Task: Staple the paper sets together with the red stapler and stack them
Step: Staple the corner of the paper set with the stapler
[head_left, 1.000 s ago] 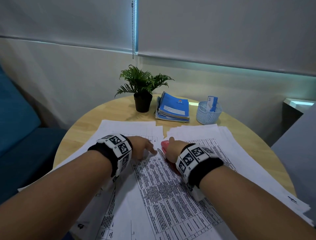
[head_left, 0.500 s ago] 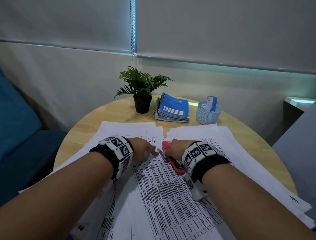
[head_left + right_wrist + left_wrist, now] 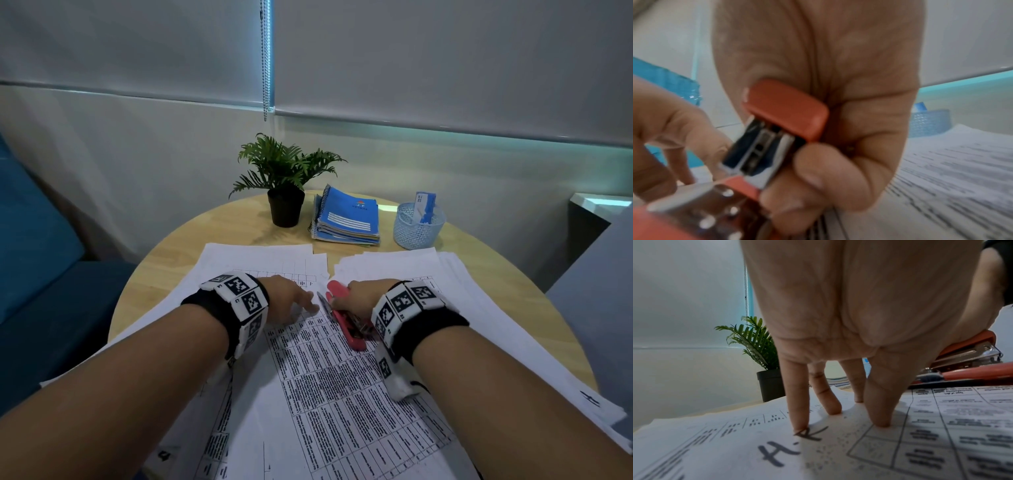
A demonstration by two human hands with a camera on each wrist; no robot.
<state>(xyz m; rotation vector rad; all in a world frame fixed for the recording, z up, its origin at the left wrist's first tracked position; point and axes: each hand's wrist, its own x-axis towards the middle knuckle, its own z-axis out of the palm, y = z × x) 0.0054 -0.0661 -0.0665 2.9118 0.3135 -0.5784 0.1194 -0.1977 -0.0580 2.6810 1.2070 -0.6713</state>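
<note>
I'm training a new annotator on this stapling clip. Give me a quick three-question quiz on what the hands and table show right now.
1. True or false: the right hand grips the red stapler.
2. Multiple choice: what is the left hand doing? A) lifting a notebook B) pressing straight fingers on the printed papers C) hanging idle off the table
3. Fill in: between the potted plant and the mesh basket lies a stack of blue ____.

Key: 1 true; 2 B; 3 notebooks.
</note>
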